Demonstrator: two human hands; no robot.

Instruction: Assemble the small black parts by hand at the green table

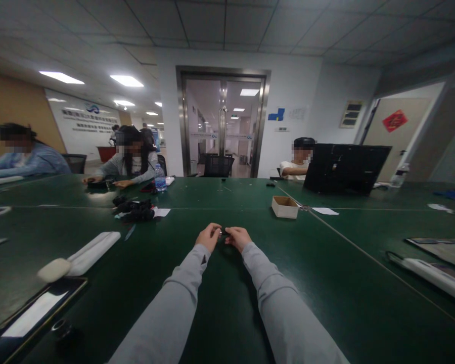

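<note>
Both arms reach forward over the green table (227, 298), and the hands meet just above its middle. Between the fingertips is a small dark object (223, 233) with a shiny, metal-looking bit at its left end; its kind is too small to make out. My left hand (209, 237) pinches the shiny end. From the other side, my right hand (239, 237) is closed with thumb and fingers on the dark end. The fingers cover much of the object.
An open white box (284, 207) stands ahead to the right, near a paper sheet (325, 211). Black gear (134, 208) and a water bottle (160, 178) lie ahead left. A phone (36, 316) is at near left. A monitor (347, 169) and several people are beyond.
</note>
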